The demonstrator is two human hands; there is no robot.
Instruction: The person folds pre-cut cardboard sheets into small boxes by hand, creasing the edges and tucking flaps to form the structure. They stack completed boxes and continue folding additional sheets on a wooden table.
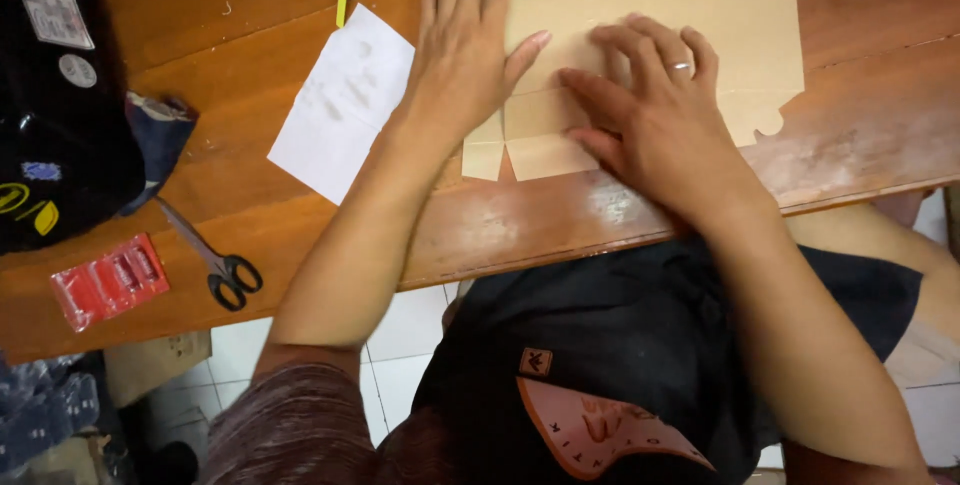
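Both my hands flat on the cardboard sheet.
Left hand and right hand press down open-palmed — no grip closed on anything — scissors lie far left on the counter.

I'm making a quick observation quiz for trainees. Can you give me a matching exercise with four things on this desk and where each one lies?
Things:
1. scissors
2. red packet
3. white paper sheet
4. flat cardboard cut-out

Places:
A. under both hands
B. nearest the desk's left front edge
C. just left of the left hand
D. between the red packet and the left forearm

Pairs: 1-D, 2-B, 3-C, 4-A
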